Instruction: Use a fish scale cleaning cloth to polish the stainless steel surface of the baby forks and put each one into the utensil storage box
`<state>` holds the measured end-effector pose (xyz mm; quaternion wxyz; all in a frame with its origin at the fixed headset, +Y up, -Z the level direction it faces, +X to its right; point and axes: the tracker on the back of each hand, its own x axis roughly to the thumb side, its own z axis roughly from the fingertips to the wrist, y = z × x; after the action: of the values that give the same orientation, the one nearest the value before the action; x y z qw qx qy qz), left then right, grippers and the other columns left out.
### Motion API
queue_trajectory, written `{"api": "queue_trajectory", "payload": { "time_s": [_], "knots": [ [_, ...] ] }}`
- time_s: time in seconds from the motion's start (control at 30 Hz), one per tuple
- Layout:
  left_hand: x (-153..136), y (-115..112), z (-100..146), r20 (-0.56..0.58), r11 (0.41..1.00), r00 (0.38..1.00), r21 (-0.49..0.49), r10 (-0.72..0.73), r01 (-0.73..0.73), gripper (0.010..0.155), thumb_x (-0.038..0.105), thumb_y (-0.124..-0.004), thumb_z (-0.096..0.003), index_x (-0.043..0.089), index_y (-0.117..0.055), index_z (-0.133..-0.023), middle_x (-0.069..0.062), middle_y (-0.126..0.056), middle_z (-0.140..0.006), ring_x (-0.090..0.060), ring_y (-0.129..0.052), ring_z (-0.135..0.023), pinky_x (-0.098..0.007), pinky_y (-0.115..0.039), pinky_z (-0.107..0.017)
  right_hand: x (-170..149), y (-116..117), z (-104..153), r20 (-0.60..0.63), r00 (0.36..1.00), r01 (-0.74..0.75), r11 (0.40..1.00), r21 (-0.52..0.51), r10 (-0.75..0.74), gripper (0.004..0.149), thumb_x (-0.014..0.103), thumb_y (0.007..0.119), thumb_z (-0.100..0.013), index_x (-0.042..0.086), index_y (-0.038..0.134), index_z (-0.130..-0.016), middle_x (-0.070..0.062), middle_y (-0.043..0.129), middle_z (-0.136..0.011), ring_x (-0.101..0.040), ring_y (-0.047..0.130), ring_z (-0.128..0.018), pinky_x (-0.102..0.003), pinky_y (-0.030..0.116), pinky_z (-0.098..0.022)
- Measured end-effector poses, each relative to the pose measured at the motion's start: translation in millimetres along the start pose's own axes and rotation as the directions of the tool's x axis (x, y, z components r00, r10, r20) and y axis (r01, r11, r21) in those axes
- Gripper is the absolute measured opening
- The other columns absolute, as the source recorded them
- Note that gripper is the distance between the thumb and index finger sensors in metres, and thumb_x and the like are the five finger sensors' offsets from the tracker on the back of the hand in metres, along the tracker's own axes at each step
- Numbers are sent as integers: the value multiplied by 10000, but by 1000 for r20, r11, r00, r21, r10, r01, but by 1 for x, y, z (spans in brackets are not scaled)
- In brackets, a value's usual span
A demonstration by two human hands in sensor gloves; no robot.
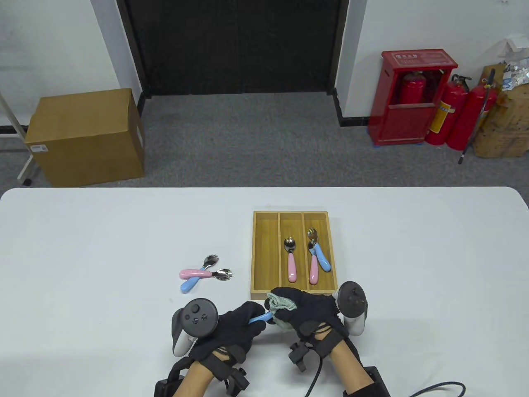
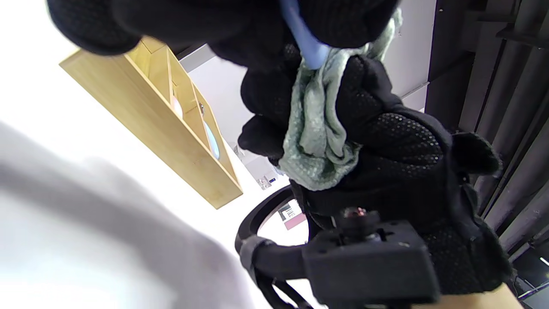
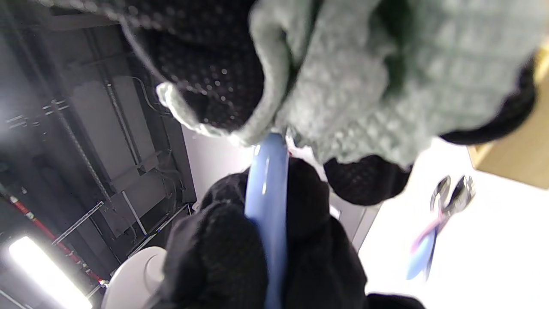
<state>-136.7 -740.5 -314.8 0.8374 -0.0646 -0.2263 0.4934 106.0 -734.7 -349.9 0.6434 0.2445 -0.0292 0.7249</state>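
Observation:
My left hand [image 1: 244, 324] grips the blue handle of a baby fork [image 1: 261, 318] near the table's front edge. The fork's steel head is hidden inside the pale green cloth [image 1: 282, 305], which my right hand [image 1: 308, 312] holds bunched around it. In the left wrist view the blue handle [image 2: 305, 40] runs into the cloth [image 2: 319, 133]. The right wrist view shows the handle [image 3: 268, 201] coming out of the cloth [image 3: 369, 81]. The wooden storage box [image 1: 266, 252] stands just behind my hands. It holds a pink-handled spoon [image 1: 291, 258] in the middle slot and two utensils [image 1: 317, 258] in the right slot.
A pink-handled fork [image 1: 197, 272] and a blue-handled fork [image 1: 194, 283] lie crossed on the white table [image 1: 82, 256], left of the box. A cardboard carton [image 1: 86, 136] and red fire extinguishers [image 1: 450, 115] stand on the floor beyond the table.

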Motion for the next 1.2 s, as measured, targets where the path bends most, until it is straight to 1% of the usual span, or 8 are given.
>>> {"api": "queue_trajectory", "payload": {
  "time_s": [0.23,0.37,0.47,0.57,0.7,0.87,1.1,1.2],
  "knots": [
    [2,-4,-2,-27,996,995,-6,92,-92,526,435,-728,-487,141,-706,-922,-84,-907,-589,-143,-917,-271,-521,-795,-464,6,-8,1,55,998,7,981,-195,4,501,218,923,-255,72,909,-735,-250,1021,-607,-370,1135,-336,-485,944,-220],
    [0,-3,-2,-16,998,998,-11,58,-59,523,431,-734,-482,133,-724,-912,-93,-919,-579,-158,-927,-276,-531,-789,-470,-11,-8,0,-79,974,209,978,-17,-210,509,204,940,-286,70,874,-773,-262,985,-657,-391,1110,-395,-504,928,-267],
    [2,-2,-2,-9,1000,1000,-8,20,-20,519,417,-745,-476,108,-727,-892,-114,-914,-580,-185,-920,-288,-548,-770,-484,-16,0,-1,-181,956,257,956,144,-230,571,200,941,-315,62,786,-847,-281,906,-748,-393,1065,-499,-523,891,-353],
    [4,1,0,-6,999,999,4,-41,41,516,421,-743,-475,123,-727,-896,-106,-918,-582,-179,-924,-288,-547,-775,-481,-16,2,-4,-177,965,218,968,121,-195,558,193,951,-298,75,814,-826,-263,931,-726,-372,1087,-462,-511,906,-324],
    [6,0,-2,-14,997,997,25,-76,76,519,424,-735,-481,133,-708,-911,-98,-910,-602,-177,-918,-302,-548,-769,-488,-6,-1,-5,-108,992,68,998,-16,-69,516,198,958,-243,93,902,-745,-251,1008,-618,-329,1131,-318,-484,937,-225],
    [9,0,-4,-22,992,992,35,-124,125,527,427,-730,-484,130,-699,-917,-90,-910,-604,-163,-919,-295,-536,-779,-477,0,-6,-2,-74,995,-73,991,-116,64,487,195,945,-243,98,924,-719,-249,1024,-581,-329,1130,-262,-482,933,-187],
    [9,5,-8,-80,944,941,18,-327,330,535,406,-734,-478,111,-699,-923,-106,-913,-602,-169,-921,-287,-537,-780,-471,-5,-17,2,-91,927,-375,914,-156,365,485,182,951,-266,79,902,-738,-230,1018,-581,-322,1119,-279,-494,918,-201],
    [1,10,-15,-174,944,928,-27,-328,329,555,383,-707,-483,121,-637,-967,-109,-883,-663,-187,-919,-347,-555,-752,-503,-20,-24,5,-144,922,-377,915,-140,358,495,176,946,-286,62,876,-763,-247,995,-609,-344,1103,-305,-510,899,-219]
  ]
}}
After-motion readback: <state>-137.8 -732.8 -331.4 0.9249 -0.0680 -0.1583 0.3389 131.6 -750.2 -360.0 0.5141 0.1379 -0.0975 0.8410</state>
